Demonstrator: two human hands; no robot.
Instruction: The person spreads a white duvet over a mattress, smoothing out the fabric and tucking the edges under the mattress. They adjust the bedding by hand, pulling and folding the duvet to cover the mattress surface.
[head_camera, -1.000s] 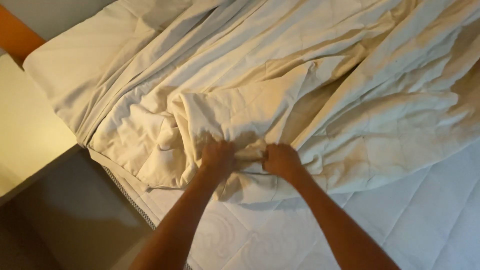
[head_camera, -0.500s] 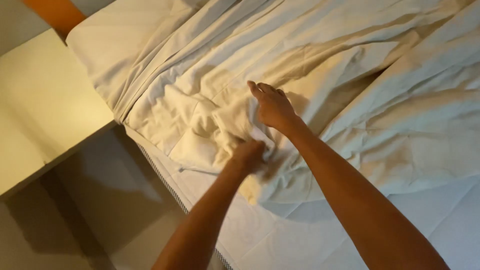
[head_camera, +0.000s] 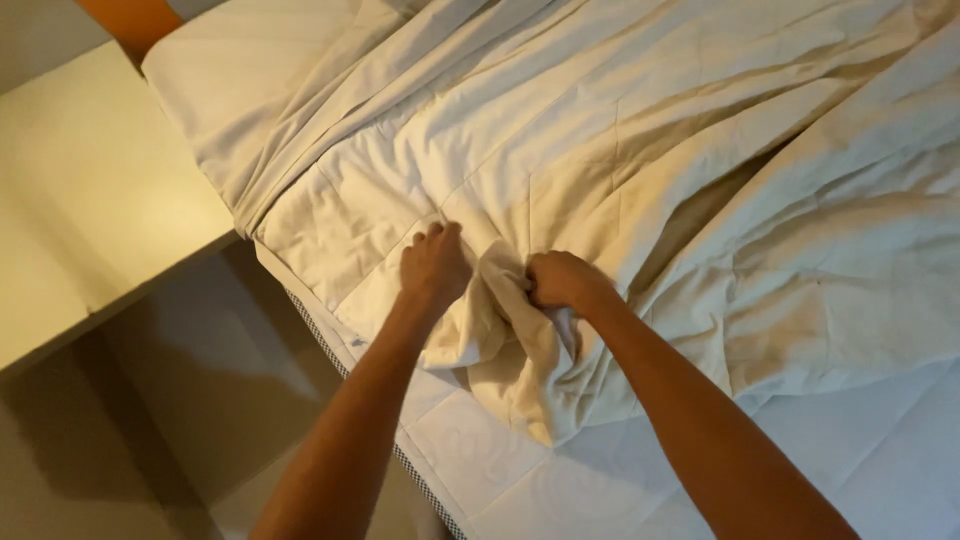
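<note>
While bunched between them, the sheet (head_camera: 500, 330) is gripped by clenched left hand (head_camera: 433, 265) and right hand (head_camera: 562, 281).

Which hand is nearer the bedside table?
Left. The left hand grips the sheet toward the bedside table; the right hand grips it farther away.

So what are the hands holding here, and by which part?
Both the left hand and the right hand grip the cream sheet, each closed on a bunched fold at its near edge, over the mattress.
</note>
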